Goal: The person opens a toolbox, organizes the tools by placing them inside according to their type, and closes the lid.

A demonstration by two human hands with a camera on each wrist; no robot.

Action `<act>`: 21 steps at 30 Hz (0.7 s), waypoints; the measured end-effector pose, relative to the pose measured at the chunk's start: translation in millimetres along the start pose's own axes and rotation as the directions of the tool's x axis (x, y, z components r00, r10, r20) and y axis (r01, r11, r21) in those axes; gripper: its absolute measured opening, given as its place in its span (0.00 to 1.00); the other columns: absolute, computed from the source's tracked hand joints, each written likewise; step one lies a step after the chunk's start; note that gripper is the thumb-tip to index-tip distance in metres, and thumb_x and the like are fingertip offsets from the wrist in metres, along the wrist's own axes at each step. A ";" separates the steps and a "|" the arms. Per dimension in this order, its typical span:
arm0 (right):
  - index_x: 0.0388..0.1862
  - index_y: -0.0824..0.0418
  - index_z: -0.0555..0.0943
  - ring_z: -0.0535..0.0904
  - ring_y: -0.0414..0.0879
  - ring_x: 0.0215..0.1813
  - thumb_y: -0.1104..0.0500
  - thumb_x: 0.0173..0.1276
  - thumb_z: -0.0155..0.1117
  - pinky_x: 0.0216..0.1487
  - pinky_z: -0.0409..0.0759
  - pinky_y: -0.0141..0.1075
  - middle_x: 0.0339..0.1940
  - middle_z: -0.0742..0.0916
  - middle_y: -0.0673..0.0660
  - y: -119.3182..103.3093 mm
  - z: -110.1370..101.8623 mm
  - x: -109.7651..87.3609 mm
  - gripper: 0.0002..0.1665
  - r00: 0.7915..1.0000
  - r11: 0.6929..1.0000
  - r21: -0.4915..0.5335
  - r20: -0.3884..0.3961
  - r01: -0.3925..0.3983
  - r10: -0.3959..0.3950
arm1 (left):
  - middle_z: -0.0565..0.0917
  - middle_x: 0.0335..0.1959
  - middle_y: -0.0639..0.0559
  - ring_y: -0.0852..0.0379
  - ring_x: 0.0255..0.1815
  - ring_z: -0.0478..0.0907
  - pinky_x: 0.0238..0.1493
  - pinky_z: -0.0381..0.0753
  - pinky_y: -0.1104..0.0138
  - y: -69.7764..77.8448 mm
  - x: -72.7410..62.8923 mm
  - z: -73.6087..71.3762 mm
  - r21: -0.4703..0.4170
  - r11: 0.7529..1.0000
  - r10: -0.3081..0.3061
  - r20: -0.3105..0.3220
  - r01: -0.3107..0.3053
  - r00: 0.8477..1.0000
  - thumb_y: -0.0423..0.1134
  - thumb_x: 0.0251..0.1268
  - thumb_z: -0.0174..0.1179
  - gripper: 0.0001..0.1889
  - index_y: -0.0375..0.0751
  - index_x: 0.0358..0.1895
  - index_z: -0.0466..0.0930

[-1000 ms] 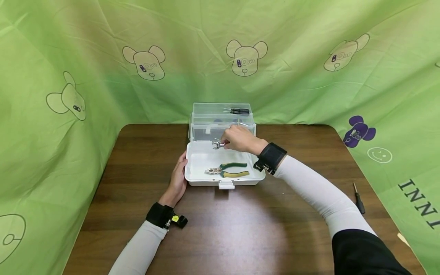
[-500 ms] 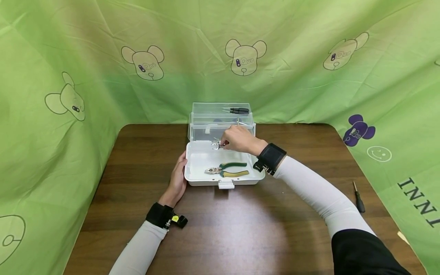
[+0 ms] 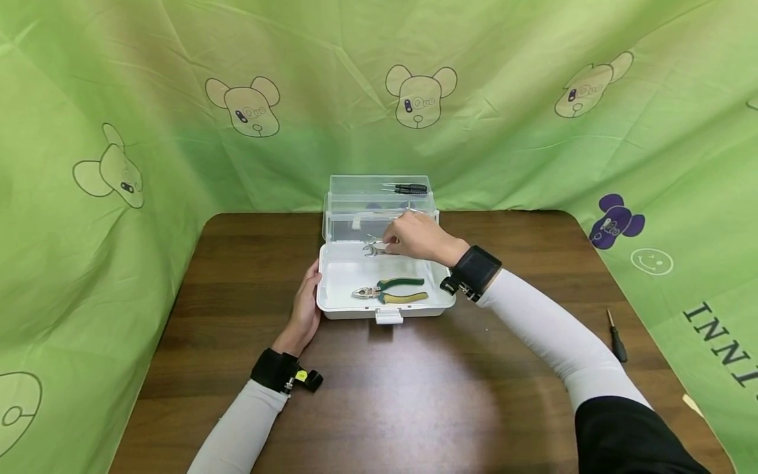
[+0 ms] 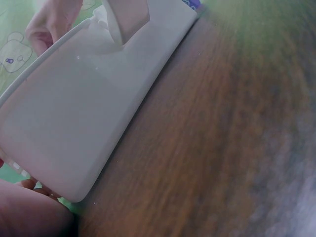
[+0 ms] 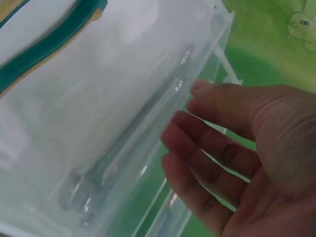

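A white toolbox (image 3: 349,270) stands on the table with its clear lid raised. My left hand (image 3: 304,306) grips its left end, thumb at the rim and fingers along the outer wall. Inside, a silver wrench (image 5: 71,190) lies along the back wall, mirrored in the clear plastic. Over it is my right hand (image 3: 417,235), its relaxed fingers apart from the wrench in the right wrist view, with nothing between them. Pliers (image 3: 403,282) with green and yellow handles lie nearer the front of the box.
Black-handled screwdrivers (image 3: 410,189) sit in the upper part of the clear lid (image 3: 340,229). Another screwdriver (image 3: 618,345) lies near the right edge of the wooden table (image 3: 249,263). A green printed curtain (image 3: 331,85) surrounds the table.
My right hand has let go of the wrench, which now lies at the back of the box, and has shifted slightly right. My left hand stays on the toolbox.
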State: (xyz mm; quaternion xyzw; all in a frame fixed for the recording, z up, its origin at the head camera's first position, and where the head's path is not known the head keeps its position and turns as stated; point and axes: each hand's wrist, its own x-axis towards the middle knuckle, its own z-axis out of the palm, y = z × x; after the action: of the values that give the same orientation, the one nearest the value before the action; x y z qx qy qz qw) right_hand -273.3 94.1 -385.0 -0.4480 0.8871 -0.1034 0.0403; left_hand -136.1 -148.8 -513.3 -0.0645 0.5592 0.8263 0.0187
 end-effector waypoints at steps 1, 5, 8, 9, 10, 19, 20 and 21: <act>0.35 0.52 0.94 0.86 0.44 0.34 0.59 0.70 0.73 0.37 0.81 0.42 0.34 0.92 0.49 0.4 -0.8 -1.9 0.05 1.000 1.000 -0.001 -0.012 -0.006 0.006 | 0.50 0.88 0.46 0.52 0.86 0.45 0.83 0.46 0.53 0.4 -0.2 0.3 -0.002 1.000 -0.001 -0.001 0.001 1.000 0.38 0.88 0.32 0.30 0.40 0.87 0.47; 0.39 0.51 0.95 0.88 0.45 0.37 0.56 0.71 0.73 0.33 0.82 0.42 0.37 0.93 0.49 2.9 -3.2 -10.2 0.05 0.999 0.999 -0.025 -0.048 -0.027 0.026 | 0.50 0.88 0.46 0.52 0.86 0.45 0.83 0.46 0.54 1.6 -0.9 0.7 -0.002 1.000 -0.001 -0.001 0.001 1.000 0.38 0.88 0.31 0.30 0.40 0.87 0.47; 0.39 0.50 0.95 0.87 0.45 0.36 0.55 0.71 0.73 0.29 0.80 0.41 0.36 0.93 0.48 4.2 -5.2 -17.6 0.05 0.998 0.999 -0.035 -0.060 -0.039 0.037 | 0.49 0.88 0.46 0.53 0.87 0.45 0.84 0.45 0.54 2.0 -1.2 0.1 0.003 1.000 0.000 0.002 0.000 1.000 0.38 0.88 0.31 0.30 0.40 0.87 0.46; 0.38 0.50 0.95 0.87 0.45 0.35 0.55 0.72 0.73 0.28 0.80 0.41 0.36 0.93 0.48 4.6 -6.3 -20.2 0.06 0.997 0.998 -0.036 -0.065 -0.043 0.041 | 0.49 0.88 0.46 0.53 0.87 0.44 0.84 0.44 0.54 2.2 -1.2 0.0 0.007 1.000 0.000 0.002 0.000 1.000 0.38 0.88 0.32 0.30 0.40 0.87 0.46; 0.38 0.50 0.95 0.86 0.45 0.34 0.55 0.72 0.73 0.27 0.79 0.41 0.35 0.92 0.48 5.1 -7.7 -22.9 0.06 0.997 0.998 -0.036 -0.070 -0.047 0.044 | 0.49 0.88 0.46 0.53 0.87 0.44 0.84 0.44 0.54 2.2 -1.3 -0.1 0.009 1.000 0.001 0.003 -0.001 1.000 0.38 0.88 0.32 0.30 0.40 0.87 0.46; 0.39 0.52 0.94 0.80 0.42 0.24 0.55 0.71 0.73 0.20 0.70 0.38 0.27 0.89 0.48 17.4 -22.8 -57.7 0.05 0.984 0.990 -0.057 -0.135 -0.125 0.117 | 0.50 0.88 0.46 0.53 0.86 0.46 0.84 0.46 0.54 1.3 -0.6 0.4 -0.004 1.000 -0.003 -0.002 0.003 1.000 0.38 0.88 0.32 0.30 0.40 0.87 0.47; 0.38 0.52 0.94 0.78 0.42 0.24 0.55 0.71 0.74 0.20 0.69 0.38 0.26 0.88 0.48 20.4 -23.3 -63.0 0.05 0.981 0.988 -0.065 -0.145 -0.138 0.127 | 0.50 0.88 0.46 0.53 0.86 0.46 0.83 0.46 0.54 1.3 -0.2 0.2 -0.005 1.000 -0.003 -0.003 0.003 1.000 0.38 0.88 0.32 0.30 0.40 0.87 0.47; 0.38 0.52 0.93 0.77 0.42 0.23 0.54 0.71 0.74 0.20 0.69 0.39 0.25 0.87 0.47 23.4 -23.7 -68.4 0.05 0.978 0.986 -0.070 -0.156 -0.149 0.137 | 0.51 0.88 0.46 0.53 0.86 0.46 0.83 0.46 0.55 1.6 0.0 -0.1 -0.003 1.000 -0.003 -0.007 0.003 1.000 0.38 0.88 0.32 0.30 0.40 0.87 0.47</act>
State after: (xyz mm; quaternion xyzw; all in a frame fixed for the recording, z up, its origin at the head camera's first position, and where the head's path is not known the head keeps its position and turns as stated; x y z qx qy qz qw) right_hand -254.8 166.0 -368.5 -0.3751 0.9211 -0.0977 -0.0377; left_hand -136.2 -149.4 -511.9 -0.0681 0.5580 0.8268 0.0181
